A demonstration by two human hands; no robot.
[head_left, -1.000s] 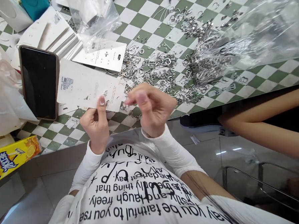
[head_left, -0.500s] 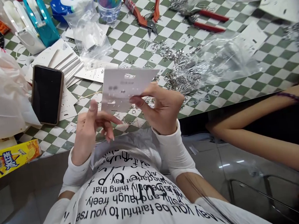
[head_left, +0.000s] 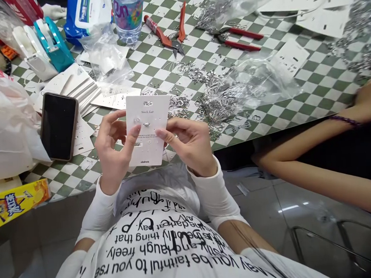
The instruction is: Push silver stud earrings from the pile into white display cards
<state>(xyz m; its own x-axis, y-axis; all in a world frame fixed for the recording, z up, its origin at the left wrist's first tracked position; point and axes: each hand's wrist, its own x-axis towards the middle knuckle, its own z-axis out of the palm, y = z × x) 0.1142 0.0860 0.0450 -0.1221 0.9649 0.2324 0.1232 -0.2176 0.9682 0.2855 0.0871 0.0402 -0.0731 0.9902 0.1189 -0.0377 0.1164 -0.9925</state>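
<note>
A white earring card (head_left: 151,151) with printed text and small holes is held upright in front of me, over the table's near edge. My left hand (head_left: 114,147) grips its left side, thumb on the front and fingers behind. On the right side, my right hand (head_left: 190,143) pinches the card between thumb and forefinger. Small shiny studs (head_left: 146,124) sit on the card's upper half. Behind the card and my right hand lies a pile of silver metal findings (head_left: 216,98), partly inside a clear plastic bag (head_left: 263,79).
A phone (head_left: 59,127) lies at left beside a stack of white cards (head_left: 83,88). Farther back are tape dispensers (head_left: 51,44), a water bottle (head_left: 128,17), orange-handled cutters (head_left: 170,38) and red-handled pliers (head_left: 242,38). Another person's arm (head_left: 309,136) rests at right.
My left hand has come up from beside the card and taken hold of its left side. The card has turned to face me more squarely, now taller than wide. The view has shifted slightly.
</note>
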